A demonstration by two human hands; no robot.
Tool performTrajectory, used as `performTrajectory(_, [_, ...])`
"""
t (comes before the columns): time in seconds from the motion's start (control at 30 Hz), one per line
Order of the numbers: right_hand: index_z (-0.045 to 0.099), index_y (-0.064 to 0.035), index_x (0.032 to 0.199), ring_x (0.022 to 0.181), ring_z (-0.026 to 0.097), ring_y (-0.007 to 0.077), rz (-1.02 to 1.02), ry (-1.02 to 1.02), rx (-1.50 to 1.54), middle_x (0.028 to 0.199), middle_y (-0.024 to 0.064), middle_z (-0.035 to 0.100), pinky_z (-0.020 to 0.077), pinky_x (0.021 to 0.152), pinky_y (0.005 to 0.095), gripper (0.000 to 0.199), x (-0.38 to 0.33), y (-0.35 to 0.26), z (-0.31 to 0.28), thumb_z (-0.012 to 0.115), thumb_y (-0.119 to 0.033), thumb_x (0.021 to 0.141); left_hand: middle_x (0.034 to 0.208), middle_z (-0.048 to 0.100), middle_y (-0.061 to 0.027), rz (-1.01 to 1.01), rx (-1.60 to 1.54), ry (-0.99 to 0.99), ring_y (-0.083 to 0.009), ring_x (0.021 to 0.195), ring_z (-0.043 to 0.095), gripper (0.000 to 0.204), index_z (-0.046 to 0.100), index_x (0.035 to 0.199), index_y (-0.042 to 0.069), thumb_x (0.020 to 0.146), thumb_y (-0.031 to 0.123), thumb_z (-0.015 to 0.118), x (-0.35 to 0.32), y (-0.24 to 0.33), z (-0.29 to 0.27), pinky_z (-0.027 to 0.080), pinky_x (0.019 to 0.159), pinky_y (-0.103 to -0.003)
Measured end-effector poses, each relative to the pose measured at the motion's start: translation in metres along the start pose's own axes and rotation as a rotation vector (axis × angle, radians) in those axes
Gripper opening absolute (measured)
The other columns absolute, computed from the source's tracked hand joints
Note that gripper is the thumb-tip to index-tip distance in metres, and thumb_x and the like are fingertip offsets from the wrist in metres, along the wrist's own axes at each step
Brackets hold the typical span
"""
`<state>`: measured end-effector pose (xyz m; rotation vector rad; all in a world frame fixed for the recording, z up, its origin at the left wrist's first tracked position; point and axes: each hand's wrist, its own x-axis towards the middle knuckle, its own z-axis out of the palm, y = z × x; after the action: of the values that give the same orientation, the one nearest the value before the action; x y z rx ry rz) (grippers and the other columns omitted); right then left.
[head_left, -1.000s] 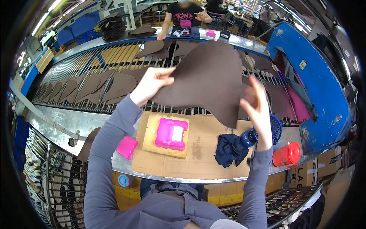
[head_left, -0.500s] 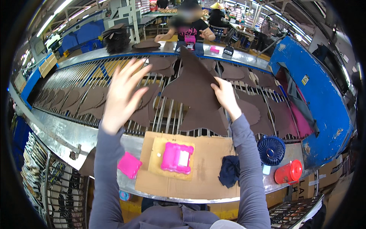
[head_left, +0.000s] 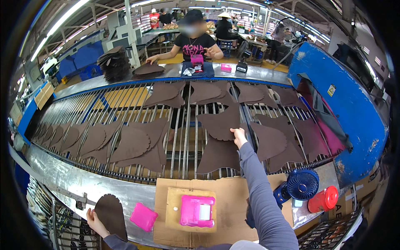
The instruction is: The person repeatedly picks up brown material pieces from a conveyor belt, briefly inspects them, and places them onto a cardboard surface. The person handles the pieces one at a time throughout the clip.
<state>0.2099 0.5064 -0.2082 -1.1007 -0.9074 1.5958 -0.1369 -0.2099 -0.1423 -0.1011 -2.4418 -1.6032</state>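
Right hand (head_left: 238, 136) presses closed fingers on a brown leather piece (head_left: 221, 139) lying on the roller conveyor (head_left: 183, 125). Left hand (head_left: 94, 220) pinches another brown cutout (head_left: 111, 213) at the metal ledge (head_left: 71, 181).

Factory production floor: roller conveyor (head_left: 125, 104) carrying brown cut pieces (head_left: 221, 121), workers at stations, overhead strip lights (head_left: 62, 21).

I saw matt brown leather-like pieces (head_left: 220, 123) on bare metal rollers (head_left: 183, 125); at six o'clock, dull cardboard (head_left: 233, 189) under a glossy pink plastic box (head_left: 197, 211).
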Motion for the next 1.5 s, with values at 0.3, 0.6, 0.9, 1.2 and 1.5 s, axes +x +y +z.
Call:
performTrajectory(0.3, [0.054,0.0063,0.119,0.093,0.064,0.0296,0.041,0.056,-0.136,0.105,0.0164,0.064,0.0517,0.078,0.0411,0.042,0.007,-0.007,-0.022,0.066,-0.002,0.080,0.133,0.050,-0.0245,-0.118,0.575,-0.182,-0.0373,0.122,0.048,0.062,0.044,0.137,0.003,0.084,0.023,0.068,0.020,-0.086,-0.001,0.039,0.103,-0.043])
performTrajectory(0.6, [0.051,-0.0038,0.134,0.117,0.051,0.0182,-0.422,-0.216,-0.407,0.135,0.0129,0.051,0.0409,0.097,0.0334,0.046,-0.214,-0.116,-0.030,0.061,-0.016,0.091,0.147,0.028,-0.0268,-0.296,0.748,-0.116,-0.0419,0.135,0.030,0.104,0.032,0.146,0.016,0.060,0.030,0.087,-0.029,-0.036,0.019,0.031,0.110,-0.046])
performTrajectory(0.9, [0.023,-0.0119,0.151,0.127,0.046,0.0279,-0.275,-0.569,-0.498,0.140,0.0170,0.046,0.0352,0.108,0.0413,0.101,-0.405,-0.058,-0.074,0.082,-0.021,0.070,0.129,0.057,-0.0141,0.038,-0.280,-0.516,-0.0240,0.121,0.053,0.058,0.043,0.139,0.004,0.085,0.005,0.066,-0.081,0.044,0.037,0.042,0.101,-0.035])
performTrajectory(1.2, [-0.025,-0.0218,0.147,0.147,0.003,0.0356,-0.606,-0.816,-0.670,0.157,0.0213,0.005,0.0127,0.117,0.0506,0.150,-0.420,-0.002,-0.034,0.092,-0.019,0.055,0.133,0.055,-0.0203,0.256,-0.380,-1.209,-0.0286,0.135,0.041,0.060,0.024,0.149,0.006,0.099,0.021,0.052,-0.210,0.155,0.095,0.031,0.109,-0.038])
performTrajectory(1.5, [-0.011,-0.0234,0.150,0.146,0.012,0.0337,-0.486,-0.828,-0.327,0.156,0.0181,0.009,0.0182,0.116,0.0499,0.137,-0.419,0.013,-0.036,0.089,-0.008,0.058,0.134,0.053,-0.0154,0.319,-0.386,-1.167,-0.0226,0.128,0.050,0.058,0.018,0.150,0.008,0.103,0.035,0.037,-0.231,0.148,0.100,-0.001,0.116,-0.049])
